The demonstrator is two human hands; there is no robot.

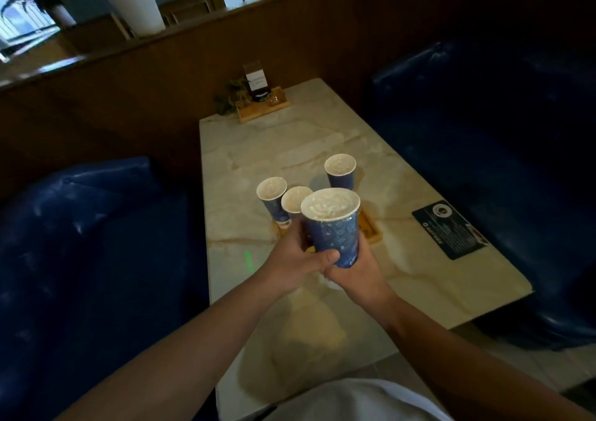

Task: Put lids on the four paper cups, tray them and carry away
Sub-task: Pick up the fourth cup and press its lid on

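I hold one blue paper cup [332,227] with a clear lid above the marble table [419,259]. My left hand [296,259] grips its lower left side, and my right hand [358,269] cups its base from the right. Behind it, two lidded blue cups stand on a wooden tray [371,227]: one on the left [272,201] and one in the middle [295,199], partly hidden by the held cup. A further lidded cup [340,170] stands farther back on the table, off the tray as far as I can tell.
A dark menu card [450,228] lies on the table's right side. A wooden stand with a sign and small plant [258,98] sits at the far end by the wood wall. Blue upholstered benches flank the table on the left [96,227] and right [483,130].
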